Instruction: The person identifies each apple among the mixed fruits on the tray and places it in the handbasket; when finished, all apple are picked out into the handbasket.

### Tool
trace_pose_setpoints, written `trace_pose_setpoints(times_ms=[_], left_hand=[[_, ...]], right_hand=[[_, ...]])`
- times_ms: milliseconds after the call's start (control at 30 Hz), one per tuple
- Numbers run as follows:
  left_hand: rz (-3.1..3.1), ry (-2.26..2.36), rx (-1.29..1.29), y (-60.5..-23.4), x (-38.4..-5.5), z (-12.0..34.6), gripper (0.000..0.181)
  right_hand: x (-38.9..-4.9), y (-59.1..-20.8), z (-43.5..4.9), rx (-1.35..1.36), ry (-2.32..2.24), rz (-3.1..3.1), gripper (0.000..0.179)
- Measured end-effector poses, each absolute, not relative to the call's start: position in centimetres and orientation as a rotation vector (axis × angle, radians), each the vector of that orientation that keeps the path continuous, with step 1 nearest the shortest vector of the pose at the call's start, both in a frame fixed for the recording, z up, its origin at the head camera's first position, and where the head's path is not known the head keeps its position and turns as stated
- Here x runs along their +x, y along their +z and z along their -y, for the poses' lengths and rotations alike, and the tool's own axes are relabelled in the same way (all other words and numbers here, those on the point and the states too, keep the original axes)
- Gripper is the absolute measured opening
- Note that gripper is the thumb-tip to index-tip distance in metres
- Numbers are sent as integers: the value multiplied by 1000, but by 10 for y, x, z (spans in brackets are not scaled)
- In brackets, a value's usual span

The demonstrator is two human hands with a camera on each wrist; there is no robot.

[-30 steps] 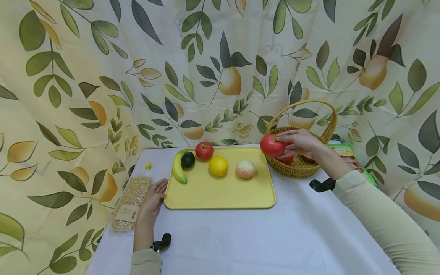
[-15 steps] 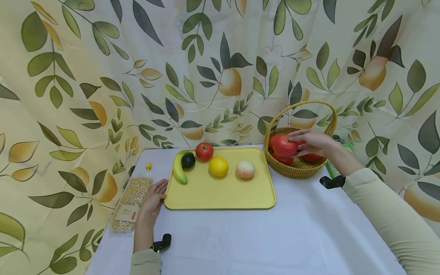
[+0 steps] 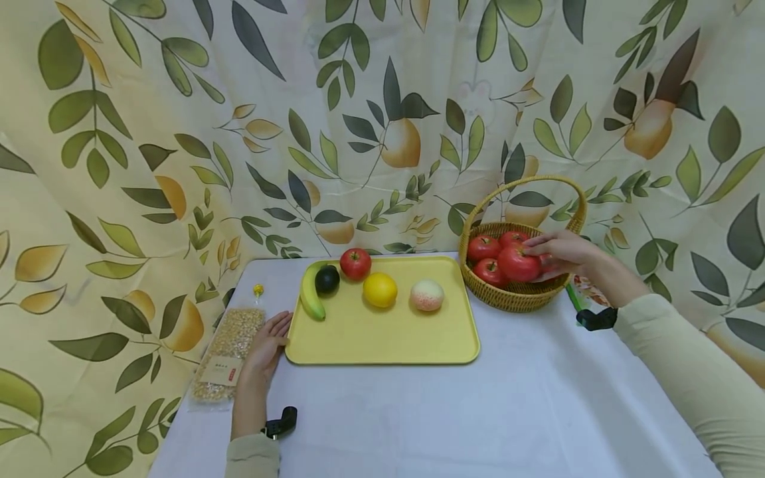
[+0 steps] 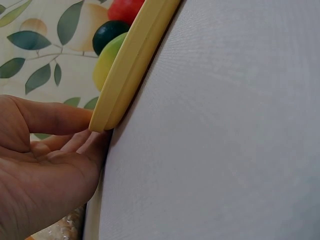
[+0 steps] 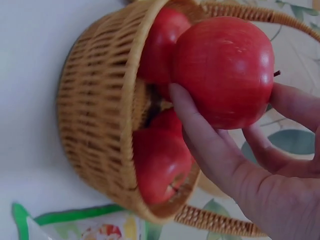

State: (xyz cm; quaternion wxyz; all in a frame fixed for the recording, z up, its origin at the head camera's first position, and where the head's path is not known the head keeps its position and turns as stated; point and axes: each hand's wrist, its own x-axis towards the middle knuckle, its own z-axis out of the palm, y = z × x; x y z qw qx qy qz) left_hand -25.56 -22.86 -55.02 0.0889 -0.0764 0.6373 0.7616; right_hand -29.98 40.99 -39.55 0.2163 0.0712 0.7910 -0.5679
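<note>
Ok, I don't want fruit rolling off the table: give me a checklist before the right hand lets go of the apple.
1. Right hand grips the red apple firmly: ok.
2. Apple is above the basket, inside its rim: ok.
3. Apple rests on the other apples: cannot tell.
4. Basket stands upright on the table: ok.
5. Left hand touches the tray edge, steadying it: ok.

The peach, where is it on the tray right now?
In the head view the peach lies on the yellow tray, toward its right end, just right of the lemon and left of the basket.
</note>
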Motion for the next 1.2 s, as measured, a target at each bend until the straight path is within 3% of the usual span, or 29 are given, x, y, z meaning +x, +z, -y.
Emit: trace_pose_setpoints(times_ms=[667,1200], left_hand=[[-1887,2275,-243,-551,-257,229,75],[-1885,2276,-254,-549,-256,228,74]], right_hand=[[-307,-415,-439,115,-1247,-2350,60],[-309,-430,-430,-27,-1085,-2509,44]])
